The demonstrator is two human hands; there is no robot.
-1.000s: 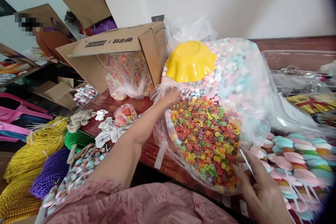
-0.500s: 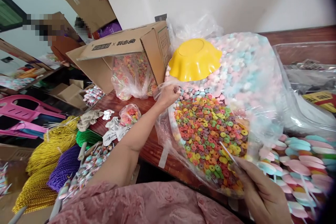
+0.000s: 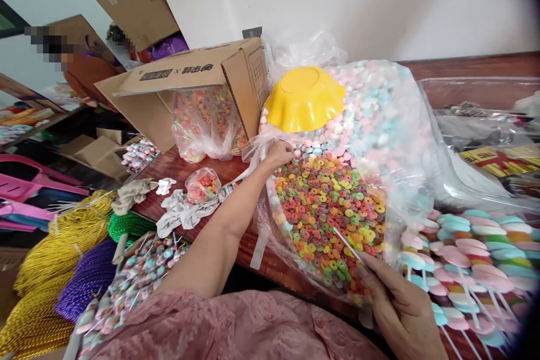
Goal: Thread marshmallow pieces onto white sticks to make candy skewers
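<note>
My left hand point(image 3: 279, 156) reaches across to the edge of the pastel marshmallows point(image 3: 313, 149), just below an upturned yellow bowl point(image 3: 304, 98). Its fingers are curled together, and whatever is between them is hidden. In my right hand point(image 3: 396, 301), a thin white stick point(image 3: 346, 242) is pinched, its tip pointing up and left over a heap of colourful ring gummies point(image 3: 320, 208). Gummies and marshmallows lie side by side in clear plastic. To the right of that hand are finished candy skewers point(image 3: 468, 253) of stacked pastel discs on white sticks.
A cardboard box point(image 3: 247, 84) on its side holds a bag of gummies point(image 3: 206, 118). A small gummy bag point(image 3: 203, 184) rests by crumpled grey gloves point(image 3: 179, 211). Gold cords point(image 3: 59, 247) and wrapped lollies point(image 3: 135, 275) sit left. Clear tray point(image 3: 472, 83) right; a person point(image 3: 86, 79) is behind.
The camera view has shifted a little to the right. My left hand has moved slightly right along the marshmallow edge. My right hand still holds the stick over the gummies.
</note>
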